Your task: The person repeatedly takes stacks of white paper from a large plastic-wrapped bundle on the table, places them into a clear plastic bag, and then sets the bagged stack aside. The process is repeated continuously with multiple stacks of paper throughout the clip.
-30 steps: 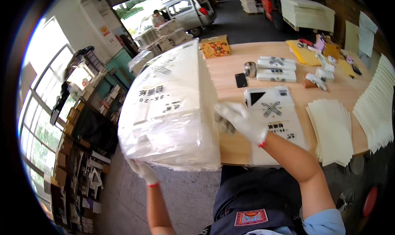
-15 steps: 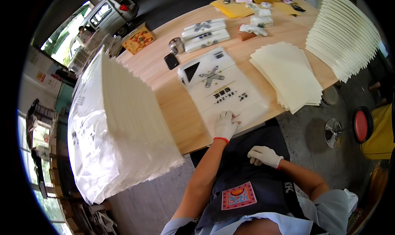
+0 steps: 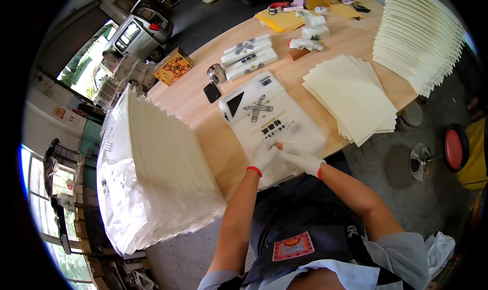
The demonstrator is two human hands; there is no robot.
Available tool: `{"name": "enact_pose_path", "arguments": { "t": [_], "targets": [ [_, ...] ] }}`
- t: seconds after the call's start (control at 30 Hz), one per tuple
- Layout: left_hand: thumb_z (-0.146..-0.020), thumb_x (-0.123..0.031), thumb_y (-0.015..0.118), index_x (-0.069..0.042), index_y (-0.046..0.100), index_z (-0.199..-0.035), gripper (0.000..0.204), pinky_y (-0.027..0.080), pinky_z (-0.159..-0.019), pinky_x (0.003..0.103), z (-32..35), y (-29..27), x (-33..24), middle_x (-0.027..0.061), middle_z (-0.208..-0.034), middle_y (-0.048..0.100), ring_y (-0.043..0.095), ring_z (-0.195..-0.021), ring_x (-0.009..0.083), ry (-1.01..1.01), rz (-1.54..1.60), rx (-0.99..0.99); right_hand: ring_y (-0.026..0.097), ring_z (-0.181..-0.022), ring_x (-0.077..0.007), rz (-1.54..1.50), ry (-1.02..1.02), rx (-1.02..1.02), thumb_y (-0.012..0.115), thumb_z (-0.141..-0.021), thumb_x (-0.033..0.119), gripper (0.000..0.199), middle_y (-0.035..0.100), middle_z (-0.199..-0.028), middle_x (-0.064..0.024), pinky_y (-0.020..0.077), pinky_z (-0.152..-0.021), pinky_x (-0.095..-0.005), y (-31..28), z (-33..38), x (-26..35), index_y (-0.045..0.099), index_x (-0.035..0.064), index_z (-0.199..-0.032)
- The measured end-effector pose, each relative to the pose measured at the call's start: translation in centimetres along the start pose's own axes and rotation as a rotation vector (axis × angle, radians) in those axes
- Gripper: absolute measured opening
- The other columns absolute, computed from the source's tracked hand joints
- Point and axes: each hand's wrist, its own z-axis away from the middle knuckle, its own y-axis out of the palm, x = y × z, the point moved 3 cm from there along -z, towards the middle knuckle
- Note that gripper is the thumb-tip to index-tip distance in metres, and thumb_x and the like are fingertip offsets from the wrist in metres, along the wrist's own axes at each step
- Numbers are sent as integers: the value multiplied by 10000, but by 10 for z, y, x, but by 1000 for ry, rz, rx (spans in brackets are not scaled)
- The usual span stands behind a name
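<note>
Head view: the gloved left hand and right hand meet, fingertips together, above the near end of smooth, rectangular, translucent plastic bags flat on the wood-grain tabletop; whether they pinch film cannot be told.

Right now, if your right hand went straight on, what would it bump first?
Probably the left hand: the right hand points toward it, and they may even be touching, though depth is unclear.

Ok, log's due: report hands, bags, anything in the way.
Left hand, right hand close together at near end of plastic bags. Bags flat on table. Cream sheets apart, to the right.
</note>
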Motion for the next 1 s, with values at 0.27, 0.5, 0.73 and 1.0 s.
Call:
{"name": "enact_pose_path", "arguments": {
  "t": [0.27,0.5,0.73,1.0],
  "targets": [
    [-910,-128,535,-56,563,-1125,228,482,-691,257,-30,-69,-16,63,-1013,646,553,-725,93,314,1297,-207,609,-607,-173,1160,-463,-572,444,-895,512,523,632,-785,-118,480,-625,-322,-88,-39,-50,621,20,-882],
    [-787,89,493,-34,535,-1170,404,489,-678,267,22,-34,-118,79,-1021,637,601,-794,142,232,429,-176,622,-855,-249,783,-413,-310,511,-857,402,371,658,-905,-148,474,-758,-384,-32,25,39,646,62,-915],
    [-628,-8,655,-111,569,-959,357,458,-526,416,110,60,-221,101,-691,581,594,-634,304,877,-105,50,606,-919,-284,1204,-719,-336,555,-825,314,285,643,-899,-147,472,-794,-391,-1,10,28,631,82,-972],
    [-919,-129,521,-68,599,-1099,206,457,-674,266,62,42,-109,76,-930,633,568,-740,150,272,166,-96,610,-691,-320,1297,-695,-588,594,-751,216,143,602,-761,-125,484,-627,-443,-70,70,9,617,137,-867]
  ]
}}
